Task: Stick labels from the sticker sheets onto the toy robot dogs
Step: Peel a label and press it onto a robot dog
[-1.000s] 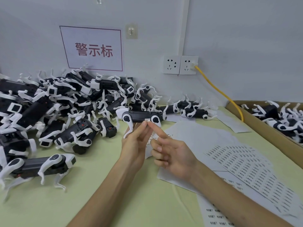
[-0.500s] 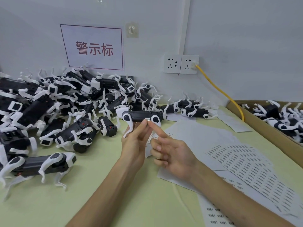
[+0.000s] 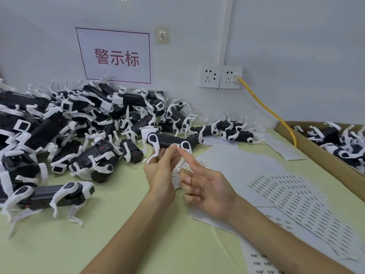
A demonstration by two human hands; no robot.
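One dog (image 3: pixel 167 139) was gripped by the left hand (image 3: pixel 161 173); the right hand (image 3: pixel 209 188) pressed one straight finger (image 3: pixel 187 158) on its label (image 3: pixel 175 144). Two sockets (image 3: pixel 210 76) sat behind.

Your light is bright, soft and even; nothing burns out and nothing sinks into darkness. Your left hand (image 3: pixel 160 173) and right hand (image 3: pixel 207 188) throw only faint, soft-edged shadows on the green table (image 3: pixel 118 244), lying right beneath them. The black toy dog (image 3: pixel 169 140) that your left hand holds shows a dull sheen, no hard glare. The middle is sharp: the red characters on the sign (image 3: pixel 116 56) read cleanly. Toward the edges the wide lens bends things: the pipe (image 3: pixel 229 30) on the wall leans, and the cardboard box (image 3: pixel 316 155) rim curves. The sticker sheets (image 3: pixel 308 204) smear at lower right, and the heap of toys (image 3: pixel 19 135) blurs at far left.
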